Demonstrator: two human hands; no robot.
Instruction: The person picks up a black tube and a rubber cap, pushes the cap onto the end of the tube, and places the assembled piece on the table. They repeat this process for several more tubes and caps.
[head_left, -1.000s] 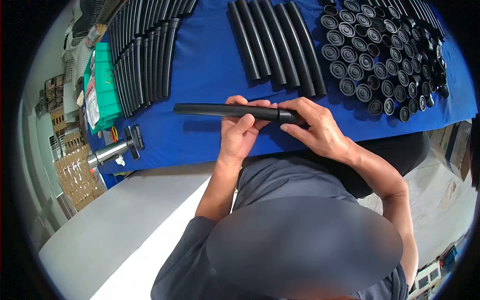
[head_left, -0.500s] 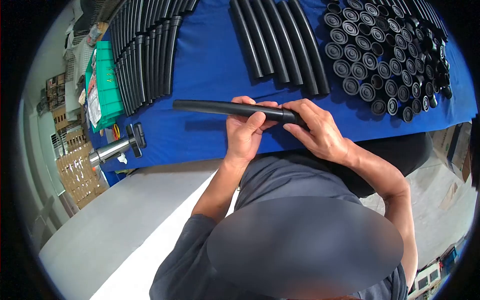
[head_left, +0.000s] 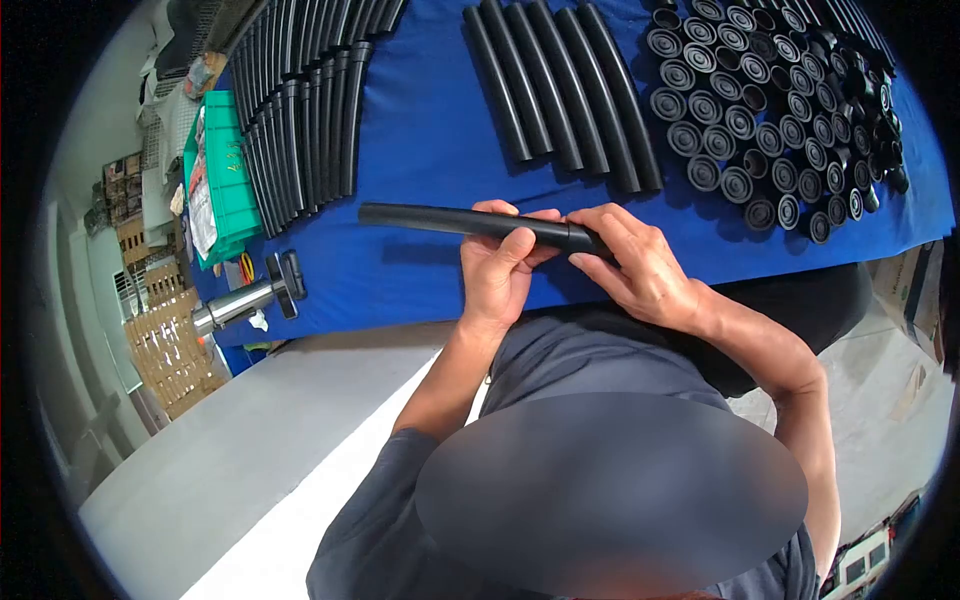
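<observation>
A black tube (head_left: 415, 217) is held nearly level above the near part of the blue-covered table. My left hand (head_left: 498, 265) wraps round its middle, thumb on the near side and fingers behind. At the tube's right end, my right hand (head_left: 645, 265) is closed round a black end piece (head_left: 580, 237); a seam shows where it meets the tube. Most of that end piece is hidden by the right hand's fingers. Beyond the hands lies a row of several bare black tubes (head_left: 555, 90).
Round black caps (head_left: 735, 185) stand in a cluster at the right. Rows of black tubes with collars (head_left: 320, 130) lie at the left, beside a green bin (head_left: 235, 195). A metal cylinder with a black handle (head_left: 240, 303) rests near the left edge of the blue cloth (head_left: 410, 100).
The view has shifted slightly, so the scene sits a little further right and lower. Both hands keep the same hold on the tube and its end piece.
</observation>
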